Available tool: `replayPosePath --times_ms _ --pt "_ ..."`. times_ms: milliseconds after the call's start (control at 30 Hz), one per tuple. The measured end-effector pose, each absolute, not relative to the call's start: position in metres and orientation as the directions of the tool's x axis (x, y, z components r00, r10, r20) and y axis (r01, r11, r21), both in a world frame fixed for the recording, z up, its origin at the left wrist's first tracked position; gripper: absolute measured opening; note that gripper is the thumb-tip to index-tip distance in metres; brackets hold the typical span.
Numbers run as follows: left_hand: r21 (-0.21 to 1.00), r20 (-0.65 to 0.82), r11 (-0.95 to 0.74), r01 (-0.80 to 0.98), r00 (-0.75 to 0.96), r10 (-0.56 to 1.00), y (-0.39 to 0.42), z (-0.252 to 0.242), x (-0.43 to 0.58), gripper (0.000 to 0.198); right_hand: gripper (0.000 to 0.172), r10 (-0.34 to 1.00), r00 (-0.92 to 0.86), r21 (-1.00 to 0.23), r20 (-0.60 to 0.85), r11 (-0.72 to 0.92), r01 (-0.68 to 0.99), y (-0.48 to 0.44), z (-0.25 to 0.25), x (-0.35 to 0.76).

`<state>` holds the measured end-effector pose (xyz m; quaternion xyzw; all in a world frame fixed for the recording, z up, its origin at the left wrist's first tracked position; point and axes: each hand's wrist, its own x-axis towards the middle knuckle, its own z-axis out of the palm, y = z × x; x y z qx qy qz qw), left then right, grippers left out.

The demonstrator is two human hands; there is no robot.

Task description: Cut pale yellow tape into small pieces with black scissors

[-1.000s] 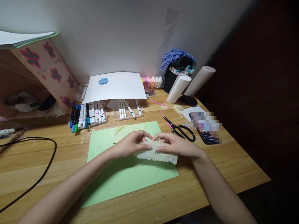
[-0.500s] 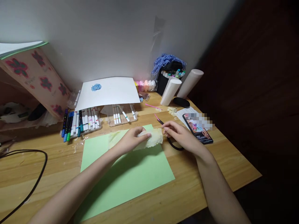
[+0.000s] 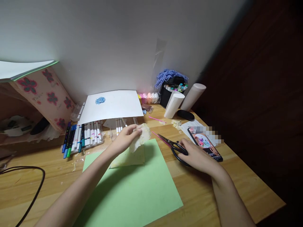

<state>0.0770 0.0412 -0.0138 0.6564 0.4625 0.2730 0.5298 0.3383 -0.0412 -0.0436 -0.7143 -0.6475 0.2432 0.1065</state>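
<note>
My left hand (image 3: 125, 138) is closed on a crumpled pale yellow piece of thin paper (image 3: 143, 136), held just above the far edge of a green sheet (image 3: 142, 192) on the wooden desk. Another pale yellow piece (image 3: 127, 160) lies flat on the green sheet below that hand. My right hand (image 3: 196, 157) rests on the black handles of a pair of scissors (image 3: 172, 145) to the right of the green sheet, its fingers curled over the handle loops. The scissor blades point left and away from me.
A phone (image 3: 205, 143) lies beside my right hand. Trays of markers (image 3: 82, 135) and a white sheet with a blue blob (image 3: 111, 105) sit behind. Two white cylinders (image 3: 174, 105), a black marker pot with purple yarn (image 3: 170, 83), a flowered board (image 3: 44, 94) and a black cable (image 3: 33, 195) surround.
My right hand let go of the yellow paper and moved right onto the scissors. My left hand lifted the paper up and away, towards the marker trays.
</note>
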Motion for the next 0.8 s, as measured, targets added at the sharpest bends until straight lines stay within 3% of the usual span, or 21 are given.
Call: replayPosePath --times_ms 100,200,267,333,400,500,800 --pt "0.963 -0.121 0.005 0.27 0.413 0.903 0.045 -0.01 0.071 0.023 0.012 0.99 0.054 -0.757 -0.131 -0.135 0.639 -0.042 -0.041 0.335" --pt "0.975 -0.094 0.012 0.224 0.36 0.928 0.05 -0.008 0.066 0.015 0.031 0.984 -0.054 -0.974 -0.167 -0.157 0.162 -0.044 -0.042 0.315" --pt "0.981 -0.08 0.017 0.191 0.326 0.942 0.052 -0.01 0.064 0.012 0.048 0.972 -0.193 -0.968 -0.136 -0.171 -0.181 -0.047 -0.042 0.296" --pt "0.985 -0.071 0.018 0.173 0.303 0.95 0.053 -0.014 0.062 0.01 0.065 0.929 -0.33 -0.897 -0.165 -0.281 -0.342 -0.052 -0.042 0.278" --pt "0.986 -0.061 0.011 0.169 0.294 0.954 0.052 -0.016 0.063 0.013 0.079 0.845 -0.487 -0.829 -0.22 -0.425 -0.363 -0.058 -0.046 0.263" --pt "0.979 -0.023 -0.036 0.199 0.285 0.958 0.048 -0.016 0.067 0.022 0.083 0.743 -0.621 -0.807 -0.251 -0.515 -0.29 -0.067 -0.058 0.249" --pt "0.98 -0.075 0.008 0.201 0.331 0.941 0.044 -0.022 0.08 0.029 0.087 0.747 -0.601 -0.851 -0.283 -0.485 -0.201 -0.072 -0.08 0.235"
